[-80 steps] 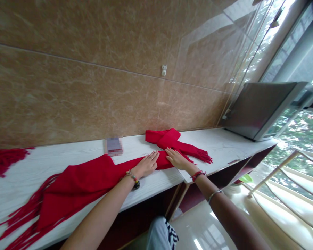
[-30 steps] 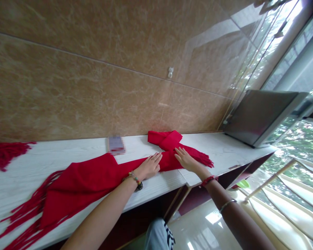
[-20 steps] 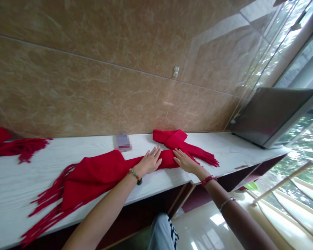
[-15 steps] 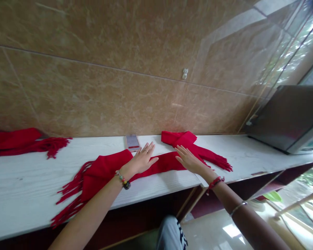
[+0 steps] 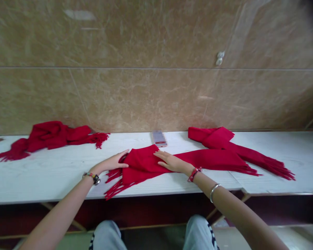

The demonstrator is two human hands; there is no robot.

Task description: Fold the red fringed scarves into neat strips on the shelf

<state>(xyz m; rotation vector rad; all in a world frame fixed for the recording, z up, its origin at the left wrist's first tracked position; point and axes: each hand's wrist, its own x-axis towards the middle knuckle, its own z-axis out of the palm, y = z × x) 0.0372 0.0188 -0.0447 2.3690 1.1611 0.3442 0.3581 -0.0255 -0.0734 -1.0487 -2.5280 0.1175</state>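
A long red scarf [image 5: 205,159] lies stretched out along the white counter in front of me, with fringes at both ends. Its left part is wider and somewhat rumpled. My left hand [image 5: 114,162] is at the left end, thumb and fingers apart around the edge near the fringe. Flat on the scarf's upper face, left of its middle, rests my right hand [image 5: 172,162] with fingers stretched out. Just behind the scarf is a phone [image 5: 160,139], its screen blurred out.
A crumpled red scarf [image 5: 54,135] lies at the back left. Another red scarf [image 5: 219,138], folded over itself, lies back right behind the stretched one. The white counter [image 5: 67,177] meets a brown tiled wall [image 5: 135,100] bearing a small white hook [image 5: 220,58].
My view has swung left. Both hands have moved left along the scarf, the left one to its fringed end and the right one onto its wider left part.
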